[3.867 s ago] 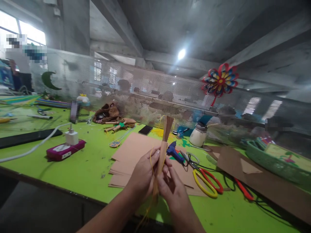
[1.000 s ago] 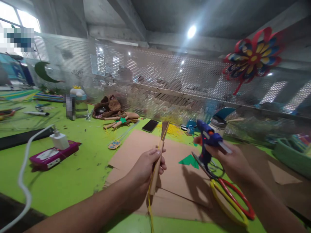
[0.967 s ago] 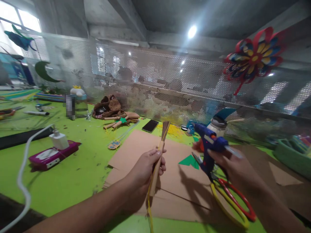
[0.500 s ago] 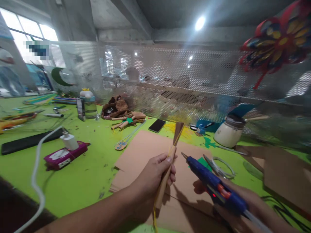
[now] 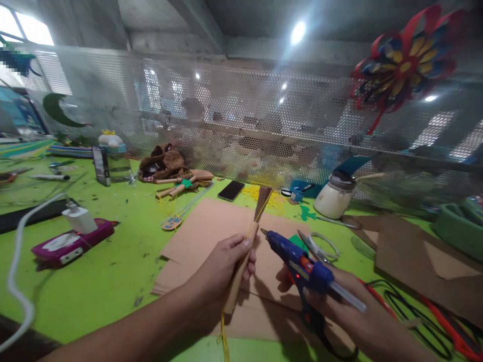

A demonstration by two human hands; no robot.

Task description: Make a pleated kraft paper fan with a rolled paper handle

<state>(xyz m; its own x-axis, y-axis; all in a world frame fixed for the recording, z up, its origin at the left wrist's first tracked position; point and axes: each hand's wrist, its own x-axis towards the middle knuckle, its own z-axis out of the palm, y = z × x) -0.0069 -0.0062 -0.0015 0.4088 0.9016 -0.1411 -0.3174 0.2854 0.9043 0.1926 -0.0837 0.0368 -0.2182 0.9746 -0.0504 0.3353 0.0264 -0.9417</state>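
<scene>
My left hand (image 5: 230, 261) is wrapped round a rolled brown paper tube (image 5: 237, 281). Brown bristles (image 5: 263, 201) fan out of the tube's upper end, so it looks like a small broom, and yellow string (image 5: 223, 332) hangs from its lower end. In my right hand (image 5: 339, 296) is a blue hot glue gun (image 5: 298, 256), with a clear glue stick poking out of its back and a small red light lit. Its nozzle points left, close to the tube's upper end but apart from it. Brown paper sheets (image 5: 204, 221) lie beneath both hands.
Scissors (image 5: 309, 246) and a ring of tape (image 5: 326, 245) lie beyond the glue gun. A phone (image 5: 231, 190), a white jar (image 5: 335, 198) and paper-tube crafts (image 5: 184, 185) stand farther back. Left is a purple power strip (image 5: 75, 241); right, cardboard (image 5: 415, 251) and cables. A perforated screen (image 5: 234, 120) borders the table.
The view has swung right, so things appear shifted left. The glue gun's nozzle is slightly closer to the tube's upper end. Both hands keep their holds.
</scene>
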